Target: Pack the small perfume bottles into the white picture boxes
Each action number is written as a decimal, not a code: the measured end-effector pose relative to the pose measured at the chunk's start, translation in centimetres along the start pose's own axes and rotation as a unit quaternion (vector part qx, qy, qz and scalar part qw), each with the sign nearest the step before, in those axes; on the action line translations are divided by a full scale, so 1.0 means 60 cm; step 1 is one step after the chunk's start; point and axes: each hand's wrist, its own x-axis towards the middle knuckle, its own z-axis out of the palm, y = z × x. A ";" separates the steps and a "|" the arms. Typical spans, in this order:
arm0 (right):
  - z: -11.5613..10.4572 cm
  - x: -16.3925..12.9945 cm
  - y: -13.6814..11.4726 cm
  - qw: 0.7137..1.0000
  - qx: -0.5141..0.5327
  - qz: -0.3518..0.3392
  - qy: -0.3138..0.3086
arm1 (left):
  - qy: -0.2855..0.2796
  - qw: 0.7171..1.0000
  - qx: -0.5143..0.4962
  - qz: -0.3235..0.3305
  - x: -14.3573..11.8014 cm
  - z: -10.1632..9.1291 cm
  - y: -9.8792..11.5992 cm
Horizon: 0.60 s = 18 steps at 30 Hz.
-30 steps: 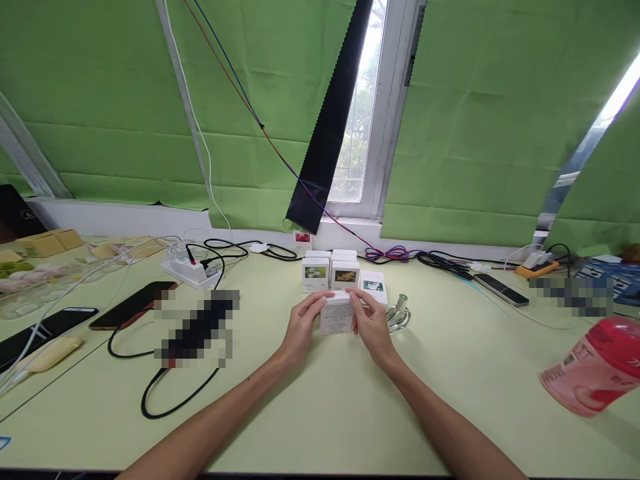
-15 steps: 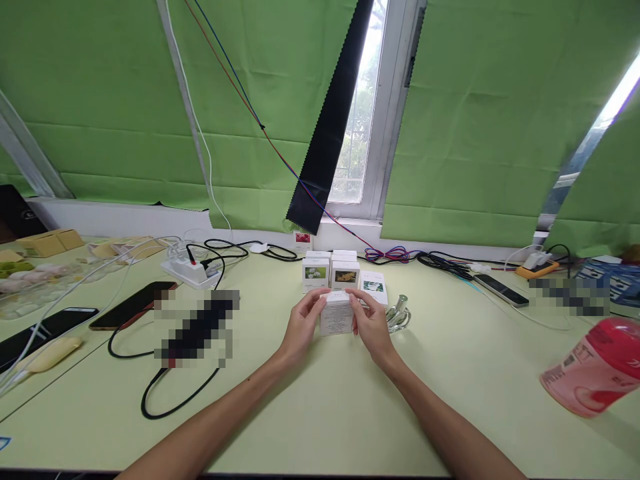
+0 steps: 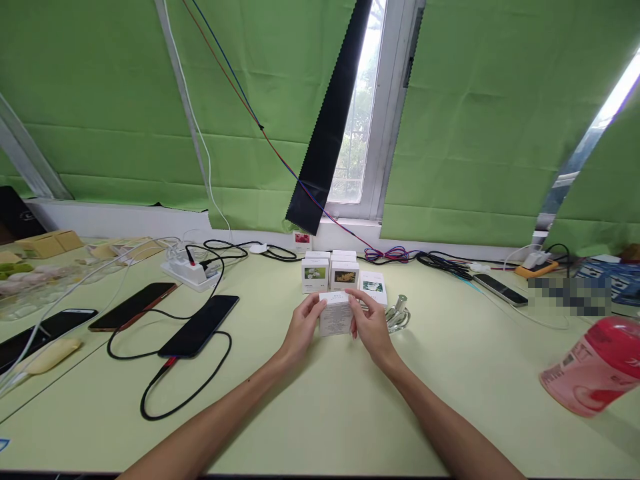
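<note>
**Both hands on a small white box, mid-surface**

The pale green surface (image 3: 320,413) runs wide under a wall of green blinds (image 3: 100,100), with a window strip (image 3: 363,113) letting daylight in. At the far right edge a pink bottle (image 3: 595,373) lies tilted on its side. Over on the left, a black phone (image 3: 200,325) rests flat with a black cable (image 3: 175,400) looping off its near end; beside it sits a second phone (image 3: 133,305), and behind both a white power strip (image 3: 190,272).

In the middle, the left hand (image 3: 301,328) and right hand (image 3: 371,327) meet around a small white box (image 3: 335,315) that stands on the surface. Each grip is closed on the box, left fingers against its left side, right fingers over its right side and top edge. Compared with half a second ago, the hands and the box sit where they were; nothing there has shifted noticeably.

Just behind the held box stands a cluster of similar white boxes (image 3: 330,270), two of them showing picture labels. A small glass bottle (image 3: 399,313) lies just beside the right hand, apart from the box.
</note>
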 end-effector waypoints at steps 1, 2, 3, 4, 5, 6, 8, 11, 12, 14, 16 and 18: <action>0.000 0.000 0.001 1.000 -0.001 0.001 -0.002 | -0.002 1.000 0.004 0.000 0.000 -0.001 0.000; 0.000 0.000 0.002 1.000 -0.002 0.000 -0.002 | -0.004 1.000 0.007 0.000 0.000 -0.001 0.000; 0.000 0.001 0.003 1.000 -0.002 -0.001 -0.001 | -0.005 1.000 0.010 0.001 0.001 -0.002 0.000; 0.000 0.001 0.005 1.000 -0.001 -0.002 0.001 | -0.006 1.000 0.011 0.001 0.001 -0.002 0.000; 0.000 0.001 0.006 1.000 0.001 -0.003 0.004 | -0.007 1.000 0.012 0.000 0.002 -0.003 0.000; 0.000 0.002 0.007 1.000 0.004 -0.005 0.007 | -0.008 1.000 0.012 0.000 0.002 -0.003 0.000; 0.001 0.003 0.008 1.000 0.009 -0.011 0.011 | -0.007 1.000 0.018 0.002 0.002 -0.004 0.001; 0.002 0.003 0.011 1.000 0.013 -0.015 0.013 | -0.004 0.999 0.044 0.013 0.002 -0.003 0.005; 0.003 0.003 0.012 1.000 0.013 -0.014 0.011 | -0.003 0.998 0.054 0.017 0.001 -0.003 0.006; 0.005 0.002 0.012 1.000 0.008 -0.013 0.006 | -0.003 0.997 0.074 0.021 0.000 -0.003 0.009; 0.007 0.000 0.012 1.000 -0.001 -0.015 -0.004 | 0.002 0.995 0.095 0.025 -0.003 -0.003 0.012; 0.010 -0.002 0.013 0.999 -0.011 -0.022 -0.022 | 0.011 0.992 0.120 0.033 -0.005 -0.003 0.014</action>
